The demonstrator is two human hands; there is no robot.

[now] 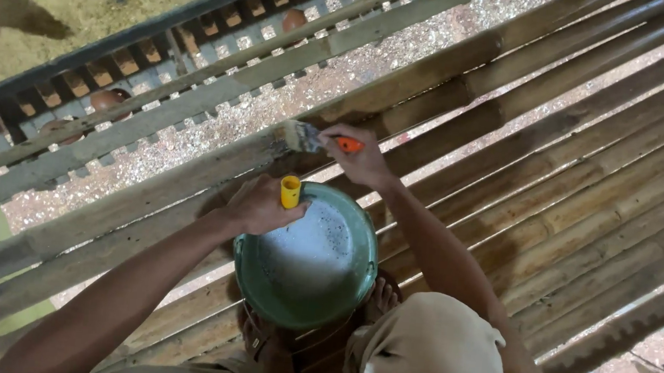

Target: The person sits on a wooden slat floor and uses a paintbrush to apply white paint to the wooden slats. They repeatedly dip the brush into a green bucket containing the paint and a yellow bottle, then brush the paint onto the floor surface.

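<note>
Now, line by line, from where I crouch on the slatted bamboo platform (588, 193):

Right hand: my right hand (362, 161) is closed around the orange handle of a paintbrush (316, 139), fingers wrapped snug, nothing loose.

Brush axis: the brush lies roughly level, bristles pointing to my left and handle to my right; the bristle end rests against a bamboo rail (189, 174) at the platform's far edge.

Left hand: my left hand (258, 204) grips the far-left rim of a green basin (305, 260), and a small yellow tube-like piece (290, 192) stands up between its fingers; I cannot tell just what that piece is.

Basin: it sits between my feet near the platform's near edge, upright, holding a whitish, frothy liquid.

Key relation: the basin lies straight below and toward me from the brush, just beside it; my right hand is the nearer one to the rail, my left the one already touching the basin.

Feet: my right foot (382, 295) shows beside the basin's right side, toes on the slats.

Beyond the rail: a lower slatted trough (201, 39) with a few brownish eggs (107, 99), and husk-strewn ground past it.
</note>
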